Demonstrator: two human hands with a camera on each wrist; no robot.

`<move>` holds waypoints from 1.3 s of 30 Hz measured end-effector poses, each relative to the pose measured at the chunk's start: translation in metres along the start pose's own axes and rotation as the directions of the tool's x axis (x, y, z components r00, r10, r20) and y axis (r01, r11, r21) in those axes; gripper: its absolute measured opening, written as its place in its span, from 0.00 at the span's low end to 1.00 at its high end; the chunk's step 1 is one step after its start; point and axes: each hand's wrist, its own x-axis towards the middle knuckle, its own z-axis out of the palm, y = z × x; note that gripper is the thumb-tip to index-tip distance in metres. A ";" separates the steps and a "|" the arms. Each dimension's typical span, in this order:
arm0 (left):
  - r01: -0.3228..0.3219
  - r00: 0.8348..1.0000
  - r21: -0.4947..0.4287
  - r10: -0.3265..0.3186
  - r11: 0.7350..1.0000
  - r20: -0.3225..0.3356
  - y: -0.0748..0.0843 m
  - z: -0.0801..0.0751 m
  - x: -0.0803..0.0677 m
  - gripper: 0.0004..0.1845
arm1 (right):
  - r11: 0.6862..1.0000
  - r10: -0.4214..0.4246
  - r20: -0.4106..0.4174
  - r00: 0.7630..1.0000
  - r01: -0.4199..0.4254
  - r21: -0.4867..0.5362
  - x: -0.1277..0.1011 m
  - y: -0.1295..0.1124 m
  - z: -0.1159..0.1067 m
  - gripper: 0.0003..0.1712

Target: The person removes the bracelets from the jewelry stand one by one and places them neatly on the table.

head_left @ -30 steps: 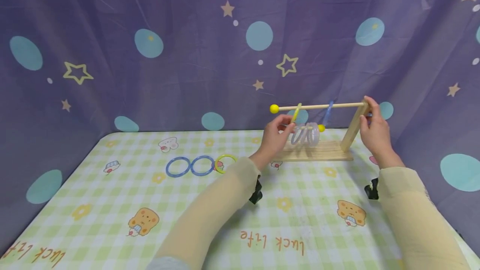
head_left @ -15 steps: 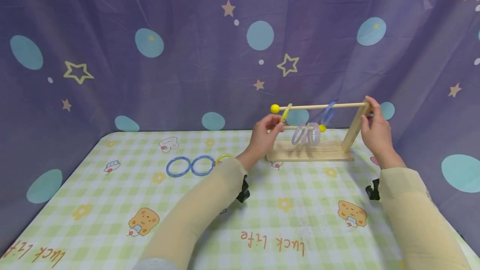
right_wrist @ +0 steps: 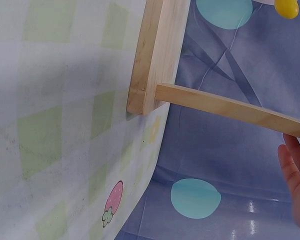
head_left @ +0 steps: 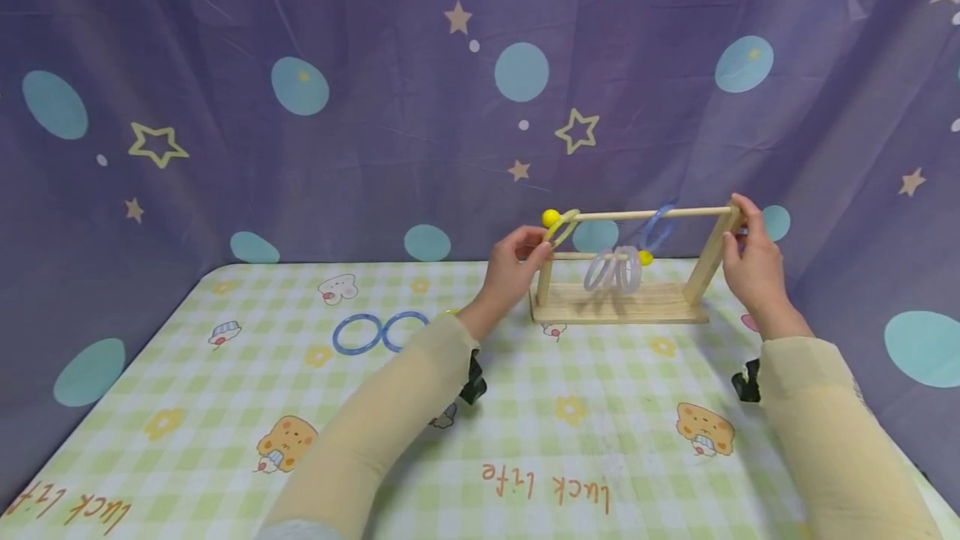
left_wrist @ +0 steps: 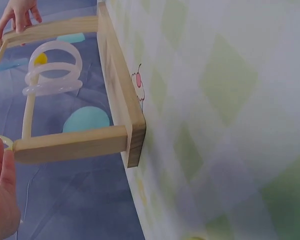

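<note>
My left hand (head_left: 510, 273) pinches a yellow ring (head_left: 564, 227) by its lower edge. That ring slants at the left end of the upper rod (head_left: 622, 215), close to the yellow ball (head_left: 551, 217). With my right hand (head_left: 756, 273) I grip the top of the right post (head_left: 708, 261) of a wooden stand (head_left: 622, 307). A blue ring (head_left: 657, 229) hangs on the upper rod nearer that post. Several pale clear rings (left_wrist: 54, 80) hang on the lower rod (left_wrist: 28, 115), whose yellow ball (head_left: 646, 257) is at its right end.
Left of the stand, two blue rings (head_left: 335, 337) lie side by side on the checked tablecloth (head_left: 225, 390). Another yellow ring (head_left: 452, 312) is mostly hidden behind my left sleeve (head_left: 397, 407). A purple curtain (head_left: 360, 165) hangs behind the table.
My left hand has moved left, drawing the yellow ring along the upper rod toward its yellow ball. The blue ring on that rod has swung slightly. My right hand stays at the post.
</note>
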 end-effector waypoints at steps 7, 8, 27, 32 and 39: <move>0.043 0.998 -0.026 -0.044 0.999 -0.036 0.002 -0.012 0.000 0.10 | 1.000 -0.015 0.002 1.000 0.015 -0.005 -0.001 0.000 0.000 0.32; 0.043 0.998 -0.035 -0.044 0.998 -0.038 0.002 -0.015 0.000 0.10 | 1.000 -0.013 0.004 1.000 0.013 -0.006 -0.001 0.000 0.000 0.32; 0.041 0.999 -0.021 -0.041 0.999 -0.021 0.016 -0.056 -0.013 0.10 | 1.000 0.013 0.025 1.000 -0.013 -0.004 -0.001 0.000 0.000 0.32; 0.046 0.999 0.005 -0.046 0.999 -0.027 0.020 -0.069 -0.025 0.09 | 1.000 0.015 0.027 1.000 -0.015 -0.001 -0.001 -0.001 0.000 0.32; 0.032 0.999 0.016 -0.031 0.999 -0.019 0.025 -0.090 -0.047 0.08 | 1.000 0.003 0.021 1.000 -0.002 -0.009 0.000 0.000 -0.002 0.32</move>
